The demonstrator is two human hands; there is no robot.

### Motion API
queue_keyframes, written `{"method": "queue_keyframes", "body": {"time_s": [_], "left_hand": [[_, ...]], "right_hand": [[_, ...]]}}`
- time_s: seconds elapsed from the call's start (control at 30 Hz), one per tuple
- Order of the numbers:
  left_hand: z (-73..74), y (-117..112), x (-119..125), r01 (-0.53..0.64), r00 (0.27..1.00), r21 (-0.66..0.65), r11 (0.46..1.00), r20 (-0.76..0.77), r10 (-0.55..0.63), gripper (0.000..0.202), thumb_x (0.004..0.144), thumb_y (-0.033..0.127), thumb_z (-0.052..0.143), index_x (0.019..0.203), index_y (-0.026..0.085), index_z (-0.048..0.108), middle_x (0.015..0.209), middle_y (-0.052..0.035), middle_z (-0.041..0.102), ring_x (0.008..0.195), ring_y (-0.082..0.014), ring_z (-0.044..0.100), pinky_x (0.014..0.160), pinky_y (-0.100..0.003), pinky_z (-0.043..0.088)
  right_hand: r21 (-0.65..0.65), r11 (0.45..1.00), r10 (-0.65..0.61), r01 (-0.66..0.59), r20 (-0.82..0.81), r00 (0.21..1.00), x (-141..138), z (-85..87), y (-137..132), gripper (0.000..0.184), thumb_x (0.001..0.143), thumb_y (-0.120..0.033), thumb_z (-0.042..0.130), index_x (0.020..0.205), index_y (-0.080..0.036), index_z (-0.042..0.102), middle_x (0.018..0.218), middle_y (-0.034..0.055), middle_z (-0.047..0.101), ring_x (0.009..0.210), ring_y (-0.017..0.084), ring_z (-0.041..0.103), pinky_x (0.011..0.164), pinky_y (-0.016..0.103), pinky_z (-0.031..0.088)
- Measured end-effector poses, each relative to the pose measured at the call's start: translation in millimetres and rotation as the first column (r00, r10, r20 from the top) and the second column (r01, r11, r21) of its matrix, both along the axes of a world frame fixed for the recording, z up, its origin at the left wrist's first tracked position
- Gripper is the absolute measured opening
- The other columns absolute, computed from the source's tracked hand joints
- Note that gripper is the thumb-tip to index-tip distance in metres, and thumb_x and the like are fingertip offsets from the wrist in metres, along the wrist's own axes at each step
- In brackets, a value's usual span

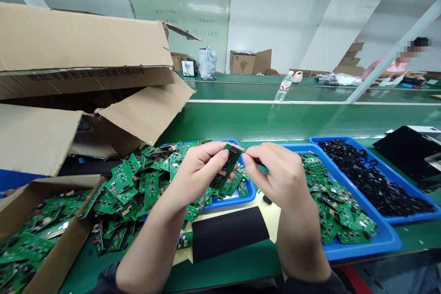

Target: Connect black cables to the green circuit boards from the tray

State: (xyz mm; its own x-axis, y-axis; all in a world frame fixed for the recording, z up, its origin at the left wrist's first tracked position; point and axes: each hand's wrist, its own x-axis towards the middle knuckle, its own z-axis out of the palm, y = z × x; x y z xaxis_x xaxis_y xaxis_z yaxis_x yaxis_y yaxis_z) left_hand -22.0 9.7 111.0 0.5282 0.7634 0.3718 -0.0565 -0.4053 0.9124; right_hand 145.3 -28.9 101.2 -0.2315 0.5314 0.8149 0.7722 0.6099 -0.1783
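My left hand (pixel 203 165) is closed around a green circuit board (pixel 225 167), held tilted up over the table, with a small black slotted part near its top end. Close by the board's upper right edge, my right hand (pixel 279 170) is pinched; a bit of something dark shows under its fingers, too hidden to name. Below the hands a black sheet (pixel 229 234) lies on pale yellow paper (pixel 272 220). Several small black pieces (pixel 267 200) rest on that paper near my right wrist.
Loose circuit boards (pixel 124 183) heap at the left, beside an open carton (pixel 72 239) of boards. Right of my hands stand a blue tray (pixel 386 239) of boards and another blue tray (pixel 425 195) of small black parts. A water bottle (pixel 284 87) stands behind. A person (pixel 389 66) sits far right.
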Motion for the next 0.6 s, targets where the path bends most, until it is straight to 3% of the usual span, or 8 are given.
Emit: {"method": "queue_keyframes", "body": {"time_s": [0.17,0.37,0.43,0.53,0.6], "left_hand": [[2.7,0.4,-1.0,-0.005,0.994,0.101,0.995,-0.108,0.016,0.028,0.089,0.027,0.046,0.084,0.014,0.069,0.057,-0.0005,0.059,0.051,-0.0108,0.054,0.047,-0.021,0.043],[4.1,2.5,-3.7,0.118,0.973,-0.039,0.992,-0.195,-0.124,0.026,0.089,0.026,0.044,0.080,0.013,0.065,0.065,-0.0014,0.062,0.051,-0.0082,0.052,0.048,-0.019,0.043],[3.9,3.5,-5.2,0.137,0.971,-0.052,0.989,-0.188,-0.144,0.028,0.089,0.027,0.044,0.078,0.013,0.066,0.064,-0.0011,0.061,0.050,-0.0078,0.051,0.048,-0.018,0.042],[3.4,5.4,-7.1,0.085,0.976,-0.012,0.996,-0.202,-0.086,0.029,0.090,0.028,0.043,0.091,0.013,0.069,0.063,-0.0009,0.061,0.051,-0.0085,0.051,0.050,-0.019,0.042],[2.4,7.0,-7.8,0.033,0.967,0.042,0.999,-0.253,-0.021,0.032,0.090,0.027,0.042,0.105,0.014,0.067,0.064,-0.0005,0.062,0.053,-0.0089,0.050,0.052,-0.020,0.042]], "right_hand": [[0.005,0.999,-0.053,0.053,0.020,0.998,4.8,1.3,0.5,0.019,0.091,-0.019,0.049,0.079,-0.016,0.063,0.067,0.0050,0.062,0.062,0.014,0.054,0.060,0.027,0.042],[0.064,0.997,-0.033,0.034,-0.005,0.999,5.5,0.7,5.6,0.014,0.089,-0.016,0.053,0.083,-0.016,0.066,0.074,0.0058,0.063,0.068,0.015,0.060,0.061,0.026,0.048],[0.081,0.997,0.015,-0.013,-0.015,1.000,5.3,-0.2,9.1,0.014,0.087,-0.013,0.054,0.093,-0.017,0.066,0.088,0.0092,0.064,0.078,0.017,0.062,0.067,0.029,0.051],[0.115,0.993,0.033,-0.022,-0.094,0.995,6.5,-1.3,12.8,0.040,0.085,-0.012,0.055,0.123,-0.022,0.053,0.121,0.0135,0.055,0.104,0.025,0.059,0.085,0.041,0.051],[0.156,0.987,0.011,0.027,-0.238,0.971,8.1,-1.5,11.2,0.054,0.084,-0.012,0.056,0.134,-0.026,0.041,0.130,0.0127,0.050,0.113,0.028,0.055,0.092,0.048,0.047]]}}
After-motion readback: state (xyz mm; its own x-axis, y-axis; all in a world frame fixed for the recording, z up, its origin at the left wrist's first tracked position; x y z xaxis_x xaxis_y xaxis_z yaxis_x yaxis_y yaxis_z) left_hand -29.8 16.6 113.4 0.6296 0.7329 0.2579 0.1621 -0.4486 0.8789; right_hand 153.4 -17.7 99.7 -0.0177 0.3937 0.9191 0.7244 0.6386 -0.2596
